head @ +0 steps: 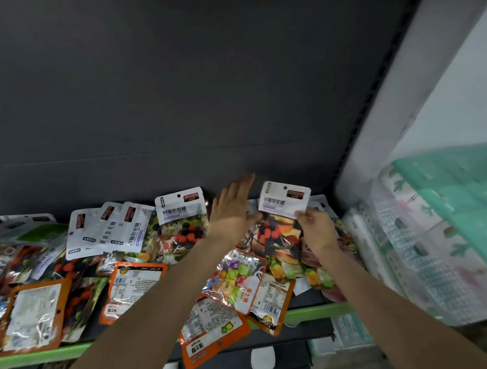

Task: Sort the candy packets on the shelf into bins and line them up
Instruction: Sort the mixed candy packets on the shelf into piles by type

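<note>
Two orange-edged candy packets [212,327] overhang the shelf's green front edge [41,355] near its middle. Further in, loose packets cover the shelf from the left end to the right. The right hand [316,231] pinches the lower corner of a white-topped berry packet [284,201] held upright near the back right corner. The left hand [233,206] is just beside it, fingers straight and flat, holding nothing, against the dark back panel [172,88]. Another white-topped packet [181,214] stands left of it.
</note>
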